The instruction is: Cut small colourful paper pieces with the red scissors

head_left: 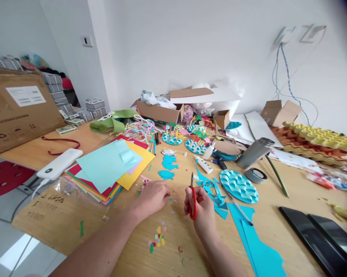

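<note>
My right hand (201, 211) is closed around red-handled scissors (193, 206), their blades pointing up and away from me. Left of it, my left hand (153, 198) is low over the table with its fingers curled in; anything inside them is hidden. Just beyond lie cut blue paper fish (166, 174) and a small white cut-out (169, 152). Blue paper scraps (215, 192) lie to the right of the scissors. Closer to me, small coloured paper dots (158, 237) are scattered between my forearms.
Stacked coloured paper (104, 165) and a white power bank (59, 163) are at left. To the right are a wavy blue disc (239, 186), a pen (236, 206), a glue bottle (204, 164), a metal flask (255, 153), tape (256, 175) and dark phones (308, 238). Boxes (158, 110) line the wall.
</note>
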Tool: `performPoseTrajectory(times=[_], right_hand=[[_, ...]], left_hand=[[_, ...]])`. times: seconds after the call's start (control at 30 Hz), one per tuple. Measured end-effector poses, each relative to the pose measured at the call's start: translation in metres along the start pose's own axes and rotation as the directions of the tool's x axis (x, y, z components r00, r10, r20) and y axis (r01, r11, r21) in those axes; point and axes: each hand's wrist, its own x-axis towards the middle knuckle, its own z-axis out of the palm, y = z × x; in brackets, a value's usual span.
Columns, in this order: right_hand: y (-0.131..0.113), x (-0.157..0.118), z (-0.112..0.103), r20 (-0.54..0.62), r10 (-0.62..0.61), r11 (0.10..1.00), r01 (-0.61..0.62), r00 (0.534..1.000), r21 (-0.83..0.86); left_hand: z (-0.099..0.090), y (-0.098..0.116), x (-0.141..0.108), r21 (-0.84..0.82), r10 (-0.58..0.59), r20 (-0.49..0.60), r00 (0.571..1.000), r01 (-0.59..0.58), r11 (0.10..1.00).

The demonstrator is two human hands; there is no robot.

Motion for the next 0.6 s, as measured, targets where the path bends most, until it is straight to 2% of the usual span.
performPoseTrajectory(times=[0.3,0.6], right_hand=[[0.0,0.0,0.002,0.01,0.003,0.999,-0.003,1.0,0.044],[-0.002,-0.001,0.002,0.014,-0.004,0.999,0.003,1.0,0.033]], left_hand=[[0.006,0.004,-0.002,0.186,0.124,0.106,0.987,-0.143,0.972],[0.01,0.006,-0.002,0.195,0.106,0.091,0.99,-0.122,0.973]])
